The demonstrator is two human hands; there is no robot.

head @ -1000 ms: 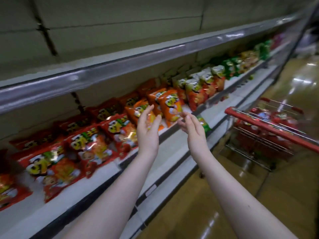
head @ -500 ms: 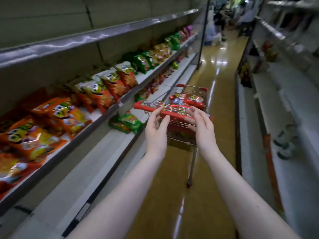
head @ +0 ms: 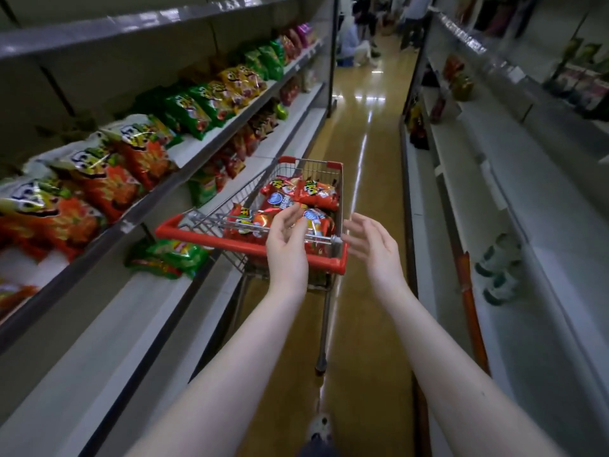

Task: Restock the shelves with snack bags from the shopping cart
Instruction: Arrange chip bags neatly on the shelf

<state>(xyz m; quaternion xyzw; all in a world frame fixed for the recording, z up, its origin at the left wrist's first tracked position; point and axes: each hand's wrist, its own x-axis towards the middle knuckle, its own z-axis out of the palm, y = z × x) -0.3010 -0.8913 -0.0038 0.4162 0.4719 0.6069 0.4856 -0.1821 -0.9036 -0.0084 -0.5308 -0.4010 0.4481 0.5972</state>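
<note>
A small wire shopping cart [head: 211, 233] with a red rim stands in the aisle ahead of me. Several red snack bags [head: 315, 192] lie inside it. My left hand [head: 287, 246] hovers over the cart's near rim, fingers loosely spread and holding nothing, just above the bags. My right hand [head: 372, 246] floats beside the cart's near right corner, palm turned inward, also holding nothing. On the left, the middle shelf [head: 211, 144] carries rows of red, white, green and yellow snack bags [head: 108, 173].
A green bag [head: 168, 257] lies on the low shelf left of the cart, with more bags [head: 230, 159] farther along. Shelving on the right [head: 514, 206] holds a few items. People stand at the far end of the aisle [head: 359, 41]. My shoe [head: 319, 427] shows below.
My view has swung from the left shelf to look down the aisle. Both hands have left the shelf bags and reached out to the cart, still holding nothing.
</note>
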